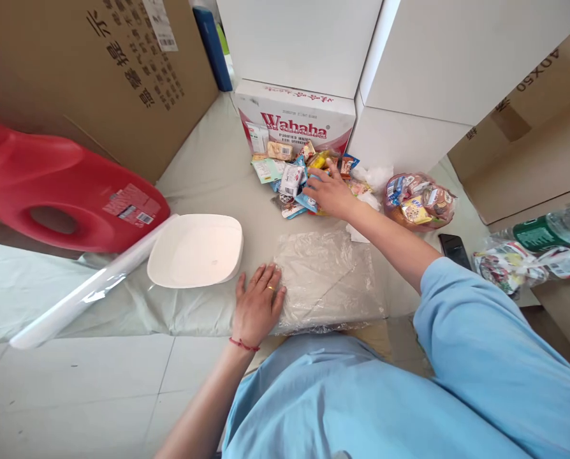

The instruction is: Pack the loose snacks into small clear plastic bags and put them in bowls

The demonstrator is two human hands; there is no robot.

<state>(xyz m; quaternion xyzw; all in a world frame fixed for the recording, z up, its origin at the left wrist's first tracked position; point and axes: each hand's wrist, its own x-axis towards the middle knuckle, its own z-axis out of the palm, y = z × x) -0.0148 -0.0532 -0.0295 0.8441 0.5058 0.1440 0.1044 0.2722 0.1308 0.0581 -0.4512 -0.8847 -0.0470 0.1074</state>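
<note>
My left hand (259,303) lies flat on the light cloth at the table's front edge, fingers spread, with nothing in it. Its fingertips are beside a clear plastic sheet (330,280), and a white plastic bowl (194,250) stands to its left. Farther back, my right hand (330,189) reaches over a pile of packaged snacks (291,180), its fingers apart and touching blue and yellow packets. It does not appear to hold any packet. Right of that forearm sits a round container of wrapped snacks (421,201).
A white Wahaha box (297,118) stands behind the pile. A large red jug (98,197) and a clear film roll (88,290) are at the left. A black phone (454,250) and plastic bottles (553,229) lie at the right. Cardboard boxes flank both sides.
</note>
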